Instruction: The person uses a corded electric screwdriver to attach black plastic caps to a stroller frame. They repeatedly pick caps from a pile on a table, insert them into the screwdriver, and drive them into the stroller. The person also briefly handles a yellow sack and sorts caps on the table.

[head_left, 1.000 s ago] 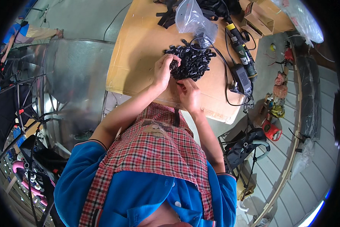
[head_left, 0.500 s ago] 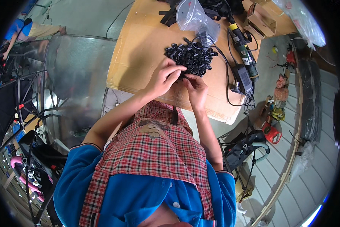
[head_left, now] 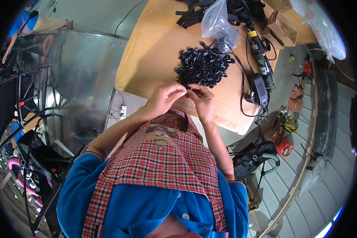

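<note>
A heap of small black plastic parts (head_left: 204,65) lies on the cardboard-covered table (head_left: 146,51). Just in front of the heap, close to the table's near edge, my two hands meet. My left hand (head_left: 164,97) is closed in a pinch, its fingertips touching those of the other hand. Opposite it, my right hand (head_left: 201,101) pinches a small black plastic part (head_left: 188,88) between thumb and forefinger. Fingers cover most of this piece, so its exact shape is hidden. Whether the left fingertips also grip it is hard to make out.
Right of the heap lie a green and black electric screwdriver (head_left: 261,59) and a black power adapter (head_left: 259,89) with looping cable. Behind are a clear plastic bag (head_left: 220,25), black straps and an open cardboard box (head_left: 281,29). Stroller frames (head_left: 31,158) stand left; a person bends far left.
Both hands have drawn back from the heap toward my body, the left one lowering to meet the right. The small black part is now between the fingertips at the table's near edge.
</note>
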The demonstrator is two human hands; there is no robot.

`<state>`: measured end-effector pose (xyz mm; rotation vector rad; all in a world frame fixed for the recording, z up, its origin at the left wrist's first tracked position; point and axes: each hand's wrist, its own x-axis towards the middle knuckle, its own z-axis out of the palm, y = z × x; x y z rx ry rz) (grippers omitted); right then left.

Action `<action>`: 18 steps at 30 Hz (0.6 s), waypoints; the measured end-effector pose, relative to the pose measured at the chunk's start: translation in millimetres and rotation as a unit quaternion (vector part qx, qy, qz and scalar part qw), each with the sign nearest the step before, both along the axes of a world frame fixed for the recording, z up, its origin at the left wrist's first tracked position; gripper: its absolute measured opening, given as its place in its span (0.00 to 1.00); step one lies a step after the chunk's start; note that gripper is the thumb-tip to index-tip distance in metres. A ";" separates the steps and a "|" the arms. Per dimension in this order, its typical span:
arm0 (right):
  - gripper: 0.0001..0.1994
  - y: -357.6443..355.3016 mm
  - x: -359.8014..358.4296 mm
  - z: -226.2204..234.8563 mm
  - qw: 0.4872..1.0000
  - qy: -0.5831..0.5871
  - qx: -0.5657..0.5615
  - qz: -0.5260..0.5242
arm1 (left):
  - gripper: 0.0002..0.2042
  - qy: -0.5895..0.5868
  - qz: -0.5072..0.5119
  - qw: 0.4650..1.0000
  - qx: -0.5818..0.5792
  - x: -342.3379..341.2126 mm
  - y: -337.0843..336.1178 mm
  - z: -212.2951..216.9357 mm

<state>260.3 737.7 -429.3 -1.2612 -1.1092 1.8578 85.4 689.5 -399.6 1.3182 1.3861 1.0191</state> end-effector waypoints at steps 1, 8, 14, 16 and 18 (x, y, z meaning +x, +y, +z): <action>0.10 0.5 0.6 0.2 1.000 0.003 0.002 0.005 | 0.04 0.003 0.008 1.000 0.028 0.2 -0.3 -2.0; 0.11 -3.8 -8.4 13.5 0.996 0.067 -0.040 0.042 | 0.03 0.011 0.048 0.994 0.101 -2.4 -5.6 -14.3; 0.12 -12.9 -8.5 2.6 0.988 0.120 -0.089 0.031 | 0.05 -0.079 0.090 0.993 -0.011 -3.9 -13.2 -21.1; 0.12 -11.8 -9.1 4.9 0.996 0.061 -0.034 0.062 | 0.06 -0.075 0.103 0.991 -0.032 -6.4 -13.5 -23.0; 0.12 -4.5 -8.6 14.7 0.988 -0.068 0.075 0.114 | 0.07 0.052 0.101 0.993 0.018 -17.8 -10.5 -28.8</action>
